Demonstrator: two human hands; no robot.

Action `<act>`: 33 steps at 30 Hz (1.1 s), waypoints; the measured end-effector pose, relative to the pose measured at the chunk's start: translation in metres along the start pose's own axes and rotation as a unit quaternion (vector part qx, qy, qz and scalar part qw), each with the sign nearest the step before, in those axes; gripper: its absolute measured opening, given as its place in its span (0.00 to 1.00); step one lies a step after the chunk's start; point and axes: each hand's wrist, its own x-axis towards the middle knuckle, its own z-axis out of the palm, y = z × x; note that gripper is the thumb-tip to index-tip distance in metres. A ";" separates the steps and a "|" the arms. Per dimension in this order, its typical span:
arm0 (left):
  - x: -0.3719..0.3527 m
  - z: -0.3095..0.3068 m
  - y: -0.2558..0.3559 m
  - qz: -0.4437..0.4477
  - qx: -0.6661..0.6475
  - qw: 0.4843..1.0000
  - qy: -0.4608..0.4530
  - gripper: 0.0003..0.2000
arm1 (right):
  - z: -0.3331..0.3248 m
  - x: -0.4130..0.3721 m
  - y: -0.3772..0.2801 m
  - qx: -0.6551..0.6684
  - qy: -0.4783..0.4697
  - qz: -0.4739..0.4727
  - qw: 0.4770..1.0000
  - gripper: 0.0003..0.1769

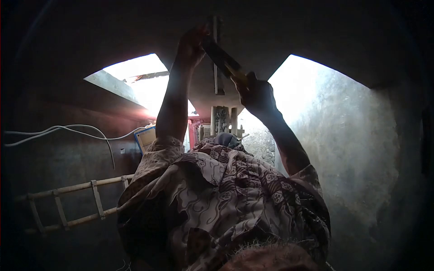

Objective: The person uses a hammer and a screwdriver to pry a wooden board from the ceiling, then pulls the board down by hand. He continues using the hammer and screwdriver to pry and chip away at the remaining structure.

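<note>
My right hand [258, 97] is closed around the yellow handle of a dark flat-bladed tool [220, 58]. Its blade slants up and left toward my left hand [193, 43], crossing in front of a long narrow strip [216, 83]. The fingers of my left hand look curled in by the far end of the blade and the top of the strip. It is too dark there to tell which of the two they grip. Both arms are stretched out, with the patterned shirt [226, 189] below them.
A wooden ladder [96, 198] is at the left. White cables [68, 128] run above it, near a blue-edged panel [145, 137]. Bright openings lie on both sides, with a rough grey wall [352, 149] at the right. Upright posts [221, 118] stand behind the shirt.
</note>
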 end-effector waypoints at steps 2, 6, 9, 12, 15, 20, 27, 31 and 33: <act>-0.002 0.000 0.007 -0.021 0.035 0.999 0.006 0.06 | 0.001 -0.014 0.004 0.023 0.016 -0.018 0.999 0.16; 0.040 -0.039 0.037 -0.321 -0.101 0.879 -0.337 0.16 | 0.005 -0.039 0.015 0.051 0.024 -0.030 0.998 0.14; 0.037 -0.017 0.091 -0.328 0.207 0.908 -0.160 0.13 | 0.002 -0.068 0.038 -0.033 0.044 -0.117 0.992 0.11; 0.044 -0.033 0.089 -0.189 0.361 0.888 -0.212 0.14 | -0.005 -0.095 0.048 -0.019 0.050 -0.081 0.995 0.10; 0.024 -0.033 0.049 -0.201 0.176 0.962 -0.049 0.12 | -0.004 -0.111 0.058 -0.085 0.040 -0.059 0.994 0.08; -0.008 -0.027 -0.040 -0.105 0.487 0.866 0.031 0.09 | 0.002 -0.107 0.071 -0.089 0.076 -0.095 0.989 0.14; -0.050 0.006 -0.040 -0.180 0.375 0.909 0.026 0.11 | 0.006 -0.094 0.054 -0.021 0.041 -0.097 0.994 0.10; -0.037 0.006 -0.028 -0.179 0.264 0.944 0.081 0.10 | 0.019 -0.088 0.057 0.082 0.019 -0.027 0.996 0.19; -0.029 -0.001 -0.028 -0.175 0.244 0.949 0.094 0.08 | 0.019 -0.079 0.047 0.159 0.082 -0.039 0.983 0.10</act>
